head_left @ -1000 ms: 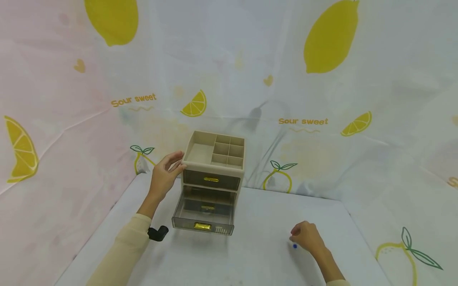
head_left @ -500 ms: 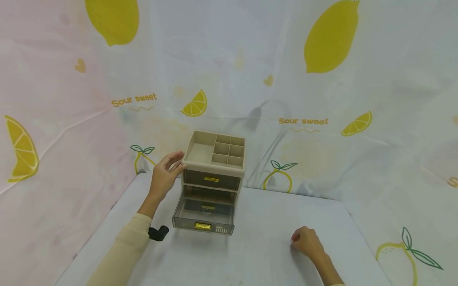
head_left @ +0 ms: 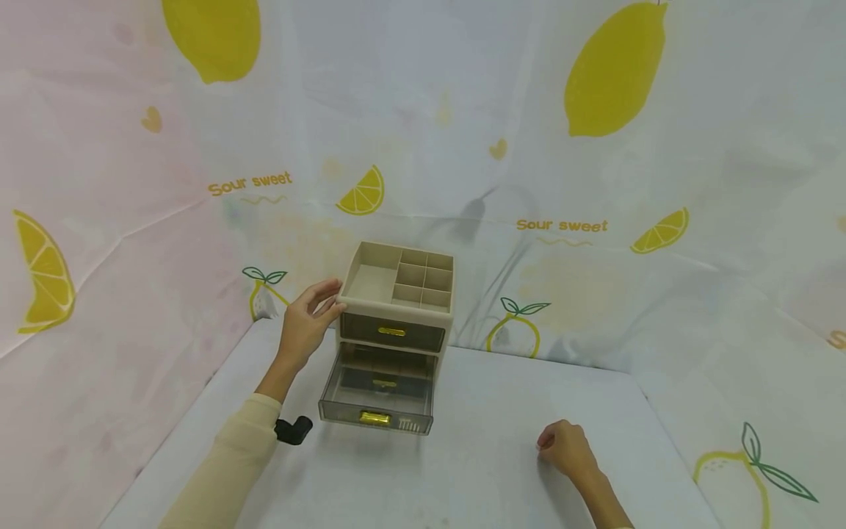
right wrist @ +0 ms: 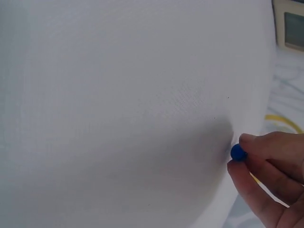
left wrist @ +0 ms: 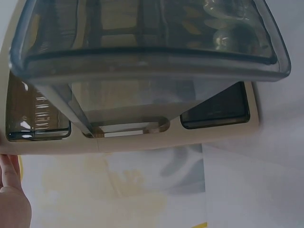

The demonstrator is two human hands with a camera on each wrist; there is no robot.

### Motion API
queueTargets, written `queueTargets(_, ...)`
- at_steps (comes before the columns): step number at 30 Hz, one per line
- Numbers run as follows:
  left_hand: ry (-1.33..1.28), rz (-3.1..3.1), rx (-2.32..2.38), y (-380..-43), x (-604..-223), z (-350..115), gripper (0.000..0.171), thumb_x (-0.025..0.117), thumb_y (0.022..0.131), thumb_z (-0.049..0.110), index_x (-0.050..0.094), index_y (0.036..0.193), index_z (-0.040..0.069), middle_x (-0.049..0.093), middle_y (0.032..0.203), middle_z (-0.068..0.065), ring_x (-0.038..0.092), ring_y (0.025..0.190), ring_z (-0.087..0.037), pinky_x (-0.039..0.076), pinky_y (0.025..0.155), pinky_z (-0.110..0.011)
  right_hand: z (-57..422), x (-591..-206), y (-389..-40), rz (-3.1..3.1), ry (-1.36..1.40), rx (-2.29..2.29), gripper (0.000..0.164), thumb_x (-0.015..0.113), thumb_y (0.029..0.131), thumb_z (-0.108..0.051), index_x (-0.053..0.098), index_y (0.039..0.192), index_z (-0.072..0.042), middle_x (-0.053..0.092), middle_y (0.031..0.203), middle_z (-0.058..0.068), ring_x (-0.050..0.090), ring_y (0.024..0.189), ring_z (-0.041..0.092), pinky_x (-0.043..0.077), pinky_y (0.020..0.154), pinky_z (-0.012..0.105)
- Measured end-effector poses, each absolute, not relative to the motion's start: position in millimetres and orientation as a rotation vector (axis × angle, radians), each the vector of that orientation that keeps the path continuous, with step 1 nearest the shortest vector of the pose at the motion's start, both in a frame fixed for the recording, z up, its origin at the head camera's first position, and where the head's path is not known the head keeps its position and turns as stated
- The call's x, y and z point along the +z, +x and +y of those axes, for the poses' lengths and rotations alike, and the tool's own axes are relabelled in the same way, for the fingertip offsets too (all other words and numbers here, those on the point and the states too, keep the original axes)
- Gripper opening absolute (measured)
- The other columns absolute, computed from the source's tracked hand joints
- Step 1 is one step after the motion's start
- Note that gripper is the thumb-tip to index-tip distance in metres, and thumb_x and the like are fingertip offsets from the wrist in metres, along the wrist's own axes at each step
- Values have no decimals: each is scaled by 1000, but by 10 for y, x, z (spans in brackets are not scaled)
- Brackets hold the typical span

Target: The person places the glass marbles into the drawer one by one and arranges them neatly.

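Observation:
A beige desktop drawer organizer (head_left: 396, 308) stands on the white table, with dividers in its open top. Its smoky clear middle drawer (head_left: 375, 419), with a gold handle, is pulled out towards me; the drawer above it is closed. My left hand (head_left: 305, 323) rests at the organizer's upper left edge, thumb at the front corner and fingers extended along the side. At the lower right, my right hand (head_left: 568, 448) is low over the table. In the right wrist view its thumb and fingertips pinch a small blue ball (right wrist: 238, 152), which the hand hides in the head view.
The white table (head_left: 476, 470) ends at a lemon-print cloth (head_left: 423, 110) hung behind and along the sides. A black bent piece (head_left: 293, 430) sticks out at the left wrist. The pulled-out drawer projects over the table between the hands.
The right hand has come down slightly and taken the blue ball, which lay on the table below its fingertips one second ago. The left hand and organizer have stayed put.

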State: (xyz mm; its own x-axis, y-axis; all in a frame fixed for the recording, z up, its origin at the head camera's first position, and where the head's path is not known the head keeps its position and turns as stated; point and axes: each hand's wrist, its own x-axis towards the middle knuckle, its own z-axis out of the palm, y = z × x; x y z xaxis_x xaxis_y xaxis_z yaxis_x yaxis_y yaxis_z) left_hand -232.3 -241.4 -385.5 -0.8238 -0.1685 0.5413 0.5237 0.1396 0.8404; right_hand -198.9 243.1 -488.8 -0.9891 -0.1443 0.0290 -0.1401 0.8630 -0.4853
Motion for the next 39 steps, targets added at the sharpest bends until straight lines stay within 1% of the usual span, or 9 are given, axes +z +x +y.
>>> queueTargets(4, -339, -1906, -1735, -2337, -3874, -2416, 49, 70, 89, 2, 52, 133, -8, 54, 135, -21, 49, 129, -32, 45, 106, -25, 2406, -4845, -1979, 3038, -256, -805, 17, 78, 65, 9, 70, 71, -4, 64, 65, -1, 58, 59, 13, 54, 50, 27)
queueTargets(6, -340, -1902, -1729, -2360, -3902, -2424, 49, 71, 88, 4, 53, 133, -6, 55, 135, -20, 50, 128, -29, 45, 105, -23, 2371, -4803, -1972, 3048, -290, -830, 17, 77, 66, 10, 70, 72, -4, 64, 66, 0, 59, 60, 13, 55, 50, 25)
queueTargets(9, -337, -1908, -1719, -2351, -3879, -2419, 48, 70, 89, 3, 53, 133, -6, 55, 134, -20, 51, 128, -29, 45, 105, -23, 2302, -4724, -1968, 3062, -333, -873, 16, 76, 66, 10, 71, 73, -3, 65, 67, -1, 61, 61, 13, 56, 50, 24)
queueTargets(15, -339, -1924, -1709, -2215, -3698, -2365, 47, 68, 88, -6, 51, 131, -13, 53, 133, -28, 49, 127, -38, 46, 105, -31, 2092, -4546, -1993, 3097, -408, -922, 14, 74, 70, 8, 73, 78, -3, 68, 72, -1, 63, 65, 13, 57, 54, 24)
queueTargets(19, -333, -1937, -1713, -2167, -3640, -2346, 47, 67, 88, -7, 50, 131, -14, 52, 133, -29, 47, 127, -41, 46, 106, -34, 1924, -4433, -1989, 3107, -477, -984, 14, 73, 71, 9, 74, 80, -2, 70, 74, 2, 64, 67, 13, 59, 58, 25)
queueTargets(24, -321, -1934, -1716, -2253, -3756, -2382, 47, 69, 89, -1, 53, 132, -8, 55, 133, -23, 50, 128, -34, 46, 105, -27, 1714, -4303, -1958, 3109, -596, -1084, 19, 72, 71, 12, 73, 78, -6, 71, 75, 5, 65, 67, 12, 59, 59, 22)
queueTargets(28, -319, -1928, -1715, -2327, -3853, -2406, 48, 72, 88, 6, 55, 133, -3, 56, 134, -18, 51, 128, -27, 46, 104, -22, 1562, -4202, -1939, 3104, -675, -1133, 21, 73, 72, 12, 73, 77, -9, 71, 75, 4, 65, 66, 10, 58, 58, 20)
queueTargets(34, -323, -1928, -1711, -2330, -3868, -2408, 49, 72, 88, 8, 55, 133, -1, 56, 134, -16, 51, 128, -26, 46, 103, -21, 1328, -4036, -1914, 3050, -778, -1233, 23, 74, 72, 12, 74, 78, -10, 71, 76, 0, 67, 67, 11, 59, 60, 18)
queueTargets(39, -327, -1926, -1716, -2335, -3875, -2418, 49, 71, 89, 5, 54, 134, -2, 55, 135, -18, 50, 129, -29, 46, 104, -22, 1125, -3926, -1880, 2970, -867, -1330, 22, 74, 74, 10, 74, 79, -10, 71, 76, 0, 69, 70, 11, 60, 64, 17)
